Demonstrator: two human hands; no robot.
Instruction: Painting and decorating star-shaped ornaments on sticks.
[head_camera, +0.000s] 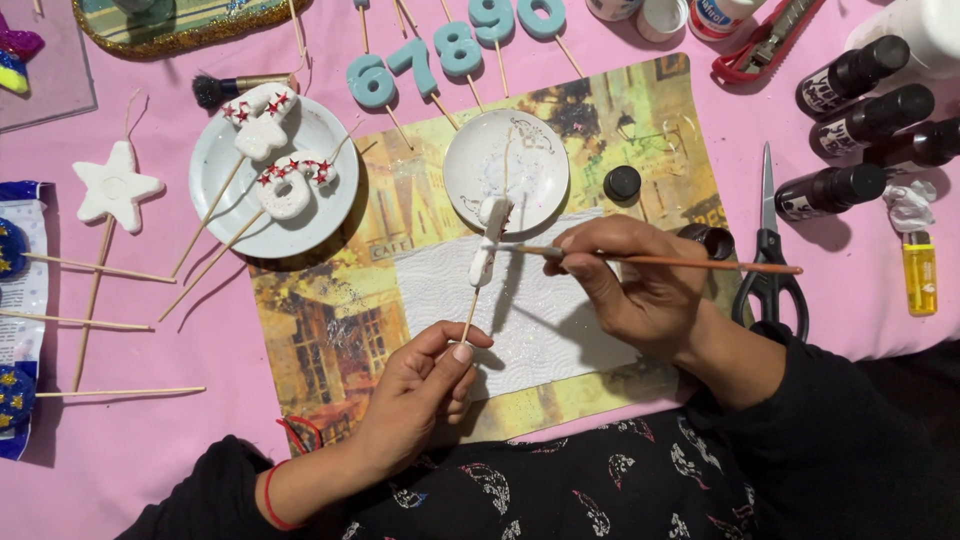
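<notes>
My left hand (425, 385) pinches the skewer (468, 318) near its lower end; the white figure (490, 240) stands above that pinch, just before the small plate (506, 170). My right hand (640, 290) is clamped on the brush (670, 260), its tip touching the figure's right side. I judge the figure light, brittle and top-heavy, so it is best held by the skewer, not the body.

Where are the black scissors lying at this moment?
In the head view the scissors lie on the pink table, right of the right hand, with the dark bottles just beyond them.
</notes>
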